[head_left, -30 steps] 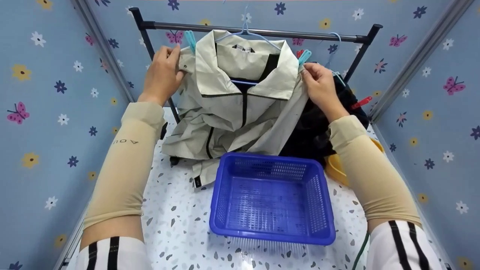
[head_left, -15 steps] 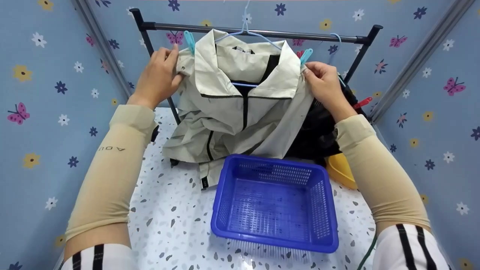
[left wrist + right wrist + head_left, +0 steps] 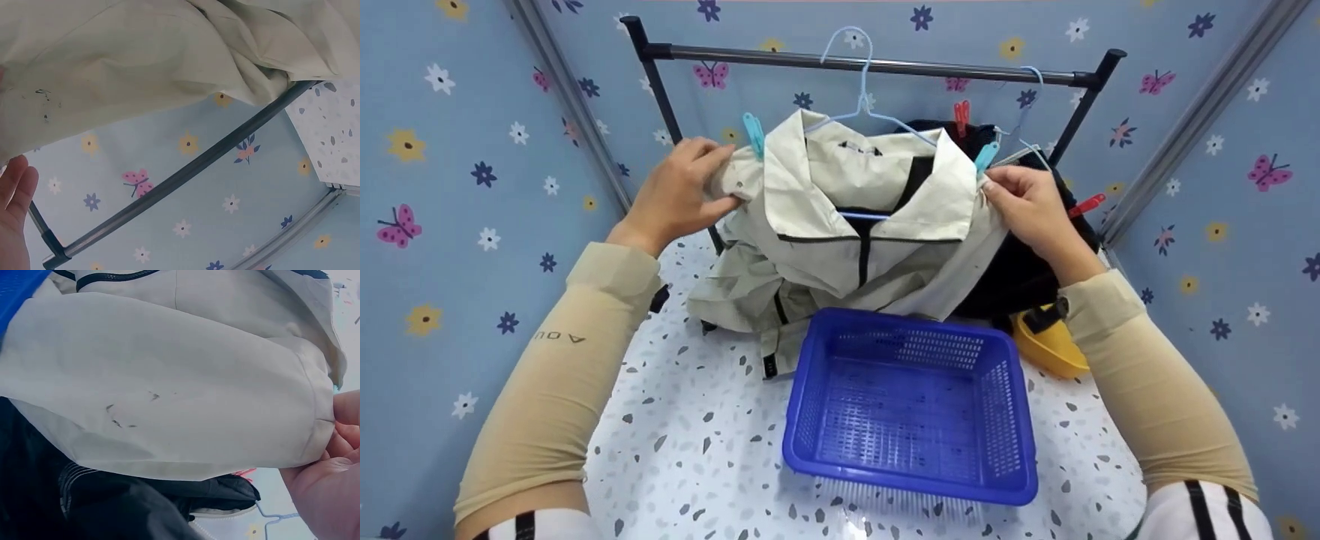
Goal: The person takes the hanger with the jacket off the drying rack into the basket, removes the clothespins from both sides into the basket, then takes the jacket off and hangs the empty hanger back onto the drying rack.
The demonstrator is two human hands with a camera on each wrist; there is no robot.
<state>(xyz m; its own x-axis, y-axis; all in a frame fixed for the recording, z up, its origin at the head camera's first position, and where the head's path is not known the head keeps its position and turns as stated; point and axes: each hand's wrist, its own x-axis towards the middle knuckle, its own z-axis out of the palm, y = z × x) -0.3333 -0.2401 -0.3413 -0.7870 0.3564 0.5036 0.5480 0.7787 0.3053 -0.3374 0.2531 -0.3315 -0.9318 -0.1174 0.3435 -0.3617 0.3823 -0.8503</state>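
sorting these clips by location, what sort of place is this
Possibly a small clothes-drying booth: flower-patterned walls close on both sides, a black clothes rail across the back, and a pale jacket on a hanger.

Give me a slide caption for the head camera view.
Left hand and right hand hold a pale jacket on a blue hanger by the shoulders, beyond a blue basket.

Booth-like clothes-hanging nook, flowered blue wall panels (image 3: pixel 450 187) at frame left and right, dark garment rack (image 3: pixel 930 68) across the top, speckled white surface (image 3: pixel 667 465) below
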